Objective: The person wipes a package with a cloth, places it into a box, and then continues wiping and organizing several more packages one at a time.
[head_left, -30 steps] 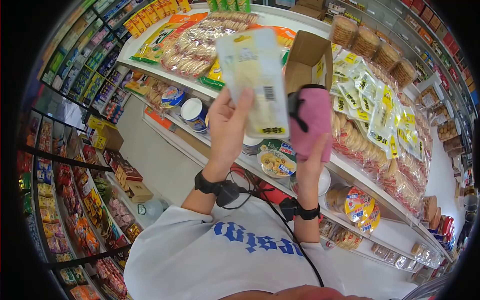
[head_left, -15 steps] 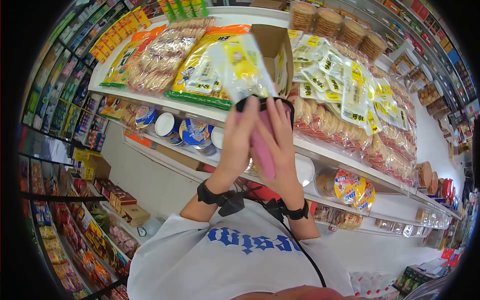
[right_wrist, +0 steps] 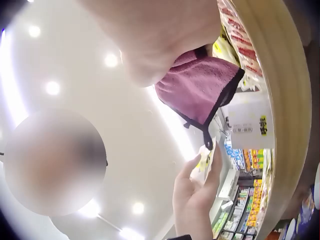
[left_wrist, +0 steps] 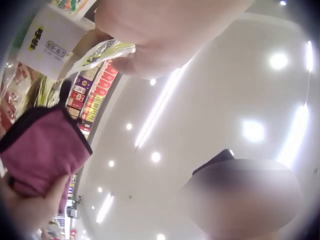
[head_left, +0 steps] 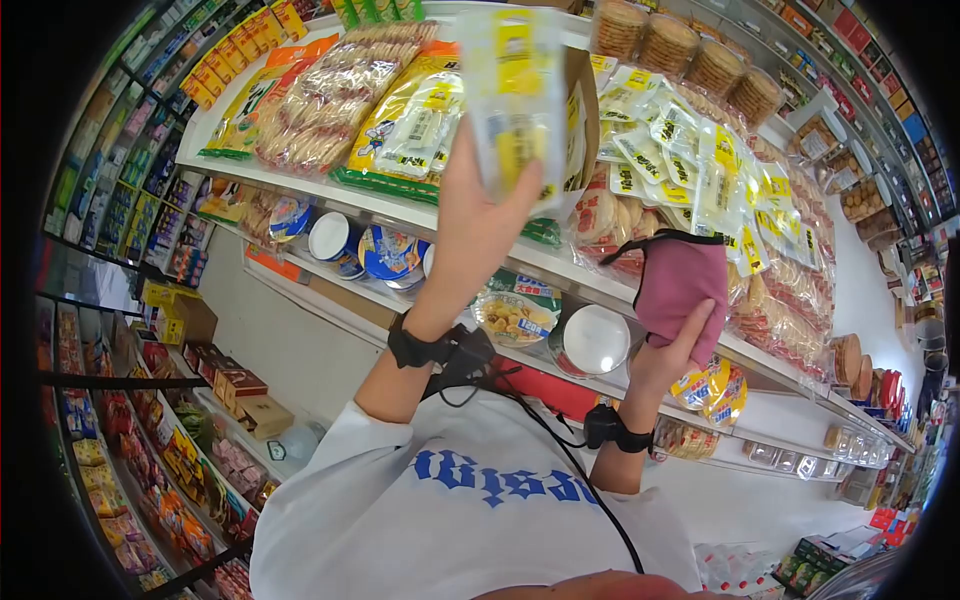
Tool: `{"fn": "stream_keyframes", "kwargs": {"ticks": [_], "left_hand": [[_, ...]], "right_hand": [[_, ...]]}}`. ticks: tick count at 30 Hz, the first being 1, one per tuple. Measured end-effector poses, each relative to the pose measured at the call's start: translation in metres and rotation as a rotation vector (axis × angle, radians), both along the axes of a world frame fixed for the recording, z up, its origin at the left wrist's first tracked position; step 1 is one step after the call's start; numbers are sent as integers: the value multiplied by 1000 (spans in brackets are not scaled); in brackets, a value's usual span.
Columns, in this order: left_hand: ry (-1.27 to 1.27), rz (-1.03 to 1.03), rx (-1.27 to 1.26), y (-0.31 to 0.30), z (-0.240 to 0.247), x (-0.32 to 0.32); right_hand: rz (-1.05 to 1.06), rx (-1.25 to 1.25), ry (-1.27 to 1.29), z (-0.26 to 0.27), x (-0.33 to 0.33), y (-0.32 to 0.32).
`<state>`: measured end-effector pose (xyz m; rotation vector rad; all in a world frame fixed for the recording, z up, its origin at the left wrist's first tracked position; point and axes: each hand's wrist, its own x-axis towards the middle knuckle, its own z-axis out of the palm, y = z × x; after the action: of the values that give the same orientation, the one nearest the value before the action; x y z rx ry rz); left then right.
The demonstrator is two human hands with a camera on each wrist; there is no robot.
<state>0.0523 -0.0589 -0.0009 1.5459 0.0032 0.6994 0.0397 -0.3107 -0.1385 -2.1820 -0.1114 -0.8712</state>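
Note:
My left hand [head_left: 482, 225] grips a clear-and-yellow snack packet [head_left: 513, 85] near its lower end, thumb across the front, raised over the shelf. In my right hand [head_left: 665, 362] is a folded pink cloth [head_left: 684, 285] with black edging, held off to the right and lower. The right wrist view shows the cloth [right_wrist: 202, 85] hanging with a black loop at its corner, and the packet [right_wrist: 204, 162] beyond it. Two similar packets [head_left: 422, 125] lie on a yellow bag left of the left hand. A heap of such packets [head_left: 690, 165] lies behind the cloth.
An open cardboard box [head_left: 580, 120] stands behind the held packet. Bagged round crackers [head_left: 335, 105] and jars of biscuits [head_left: 668, 65] fill the upper shelf. Tubs [head_left: 590, 340] sit on the shelf below. Packed snack racks [head_left: 110, 450] line the left side.
Half a second ago both hands were together at the cloth, the packet just above it. Now they are apart: left hand and packet up, cloth to the right. The packet's barcode side showed earlier.

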Motion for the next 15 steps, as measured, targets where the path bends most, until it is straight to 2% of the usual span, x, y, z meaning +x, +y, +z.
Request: {"fn": "stream_keyframes", "kwargs": {"ticks": [1,2,4,5,6,9,11,12,15], "left_hand": [[-52,-25,32,-8,5,7],[-30,-152,-122,-21,11,7],[74,-400,-223,-48,18,9],[126,-520,-276,-61,19,9],[133,-520,-163,-74,14,11],[88,-471,108,-97,-1,16],[-9,-381,190,-99,-2,18],[-167,-230,347,-90,2,22],[-200,-83,377,-56,-3,44]], "right_hand": [[-33,11,-46,4,1,0],[-67,22,-92,7,2,-1],[-49,254,-109,10,8,-7],[18,251,-50,11,7,-10],[87,246,8,13,5,-10],[413,928,169,68,8,15],[404,799,118,70,11,15],[353,848,106,68,16,10],[222,1213,18,89,37,13]]}}
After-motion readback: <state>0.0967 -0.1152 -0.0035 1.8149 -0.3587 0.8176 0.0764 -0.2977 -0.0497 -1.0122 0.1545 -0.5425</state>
